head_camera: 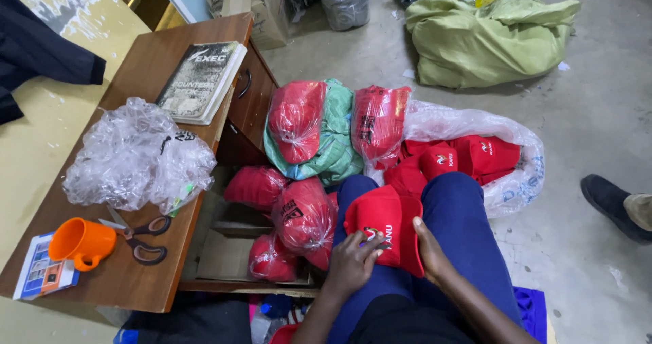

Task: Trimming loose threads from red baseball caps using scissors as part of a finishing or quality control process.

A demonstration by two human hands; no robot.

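The red cap (382, 230) lies on the person's lap, left hand (353, 262) pressing its front, right hand (429, 252) pinching its edge. Best keep both grips flat and firm so the fabric stays smooth and the cap stays put.

A wooden desk (136, 65) carried a closed notebook (202, 80), crumpled clear plastic bags (136, 157), black-handled scissors (142, 239), an orange mug (80, 242) and a printed card (37, 276); bagged red caps (299, 116) and a green sack (485, 38) lay on the concrete floor (584, 113).
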